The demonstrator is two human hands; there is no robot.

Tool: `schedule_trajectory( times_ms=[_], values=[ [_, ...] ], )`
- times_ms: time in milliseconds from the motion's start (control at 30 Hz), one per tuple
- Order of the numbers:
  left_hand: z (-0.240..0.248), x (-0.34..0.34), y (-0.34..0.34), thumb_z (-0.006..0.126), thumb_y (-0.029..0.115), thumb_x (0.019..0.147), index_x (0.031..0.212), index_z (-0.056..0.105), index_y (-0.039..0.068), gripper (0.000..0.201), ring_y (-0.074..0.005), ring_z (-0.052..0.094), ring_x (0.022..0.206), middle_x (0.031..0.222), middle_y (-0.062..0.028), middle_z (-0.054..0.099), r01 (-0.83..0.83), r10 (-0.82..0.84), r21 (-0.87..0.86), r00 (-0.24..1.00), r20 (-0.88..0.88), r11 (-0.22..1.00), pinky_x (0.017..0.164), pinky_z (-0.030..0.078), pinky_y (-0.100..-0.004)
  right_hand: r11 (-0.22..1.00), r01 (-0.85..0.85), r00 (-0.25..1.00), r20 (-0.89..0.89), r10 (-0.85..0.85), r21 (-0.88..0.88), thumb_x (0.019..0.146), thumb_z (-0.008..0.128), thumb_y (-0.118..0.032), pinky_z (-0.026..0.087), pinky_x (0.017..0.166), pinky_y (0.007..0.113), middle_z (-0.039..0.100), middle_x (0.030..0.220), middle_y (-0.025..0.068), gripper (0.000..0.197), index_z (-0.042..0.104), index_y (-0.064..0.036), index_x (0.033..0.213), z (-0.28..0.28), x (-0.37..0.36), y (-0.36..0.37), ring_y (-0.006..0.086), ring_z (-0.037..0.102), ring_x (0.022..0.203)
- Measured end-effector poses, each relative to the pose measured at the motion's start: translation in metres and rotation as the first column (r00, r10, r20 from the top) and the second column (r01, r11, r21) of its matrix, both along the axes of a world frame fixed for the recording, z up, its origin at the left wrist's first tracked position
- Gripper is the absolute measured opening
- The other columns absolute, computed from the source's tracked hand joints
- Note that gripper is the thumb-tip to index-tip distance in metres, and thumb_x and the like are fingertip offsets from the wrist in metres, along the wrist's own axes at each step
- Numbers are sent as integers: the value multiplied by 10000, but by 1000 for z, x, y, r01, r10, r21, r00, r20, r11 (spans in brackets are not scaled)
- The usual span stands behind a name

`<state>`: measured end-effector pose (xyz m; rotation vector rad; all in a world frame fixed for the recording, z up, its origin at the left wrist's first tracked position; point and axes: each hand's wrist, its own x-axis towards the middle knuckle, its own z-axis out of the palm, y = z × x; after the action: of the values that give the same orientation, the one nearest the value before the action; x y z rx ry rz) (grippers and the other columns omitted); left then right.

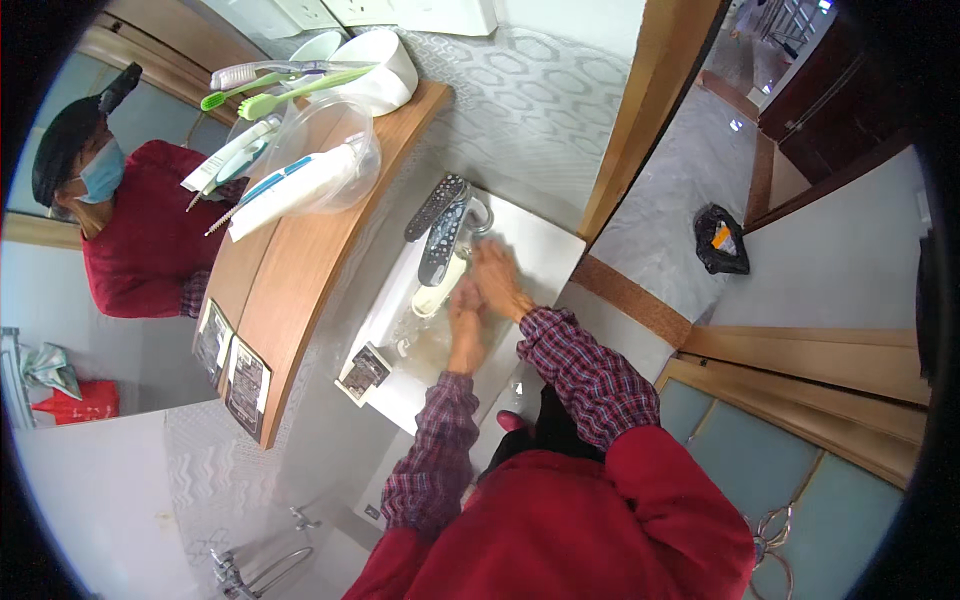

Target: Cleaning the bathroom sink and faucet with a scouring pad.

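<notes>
Both my hands are over a white washbasin (540,235), close together below a metal faucet (482,214). My right hand (497,277) is higher up, by the faucet, its fingers smeared by motion. Just below and left of it is my left hand (466,312), also blurred, so whether anything is between them is hidden. A pale cream oblong dish-like thing (436,297) lies beside my left hand. Two dark remote controls with many buttons rest on the basin's back rim: one (434,208) farther back, the other (443,243) nearer the faucet.
A wooden shelf (310,290) runs along the left, bearing toothbrushes (300,92), a clear plastic tub (362,165), a white cup (388,75) and dark printed cards (247,385). Another card (364,374) lies on the basin's left corner. A black bag (720,240) is on the floor beyond the doorway.
</notes>
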<state>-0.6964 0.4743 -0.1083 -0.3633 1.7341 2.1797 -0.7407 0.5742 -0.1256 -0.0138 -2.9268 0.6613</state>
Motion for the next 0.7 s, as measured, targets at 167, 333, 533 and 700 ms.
schedule_trajectory(
  times_ms=[167, 333, 533, 700],
  values=[
    [5, -15, -1, 488, 229, 902, 1376, 175, 135, 576, -203, 468, 1074, 1230, -59, 445, -92, 74, 352, 995, 66, 931, 857, 424, -361, 760, -169, 975, 6, 222, -628, 756, 531, -75, 296, 999, 410, 382, 1276, 234, 498, 422, -24, 1239, 6, 14, 3, 369, 333, 1205],
    [2, -24, -1, 586, 88, 832, 1269, 374, 101, 486, -184, 557, 906, 1086, -67, 543, -163, 164, 158, 986, 8, 974, 692, 489, -286, 612, -260, 934, -33, 356, -747, 753, 531, -54, 303, 1005, 390, 382, 1289, 219, 538, 400, -43, 1275, 29, 24, 29, 342, 344, 1215],
    [21, -52, 41, 636, 63, 791, 1041, 502, 59, 284, -162, 554, 843, 982, -47, 545, -372, 417, 323, 905, -82, 870, 753, 533, -329, 875, -10, 954, -268, -137, -484, 689, 529, 68, 384, 880, 379, 468, 1129, 142, 438, 510, -22, 1117, -5, 31, 80, 340, 454, 1011],
    [25, -52, 85, 601, 19, 807, 1100, 460, -40, 330, -167, 521, 928, 1063, -124, 511, -426, 527, 404, 830, -181, 809, 804, 508, -328, 973, 47, 968, -231, -101, -226, 715, 504, 44, 386, 868, 384, 477, 1079, 130, 377, 530, -42, 1082, -8, 38, 72, 308, 448, 996]
  ],
)
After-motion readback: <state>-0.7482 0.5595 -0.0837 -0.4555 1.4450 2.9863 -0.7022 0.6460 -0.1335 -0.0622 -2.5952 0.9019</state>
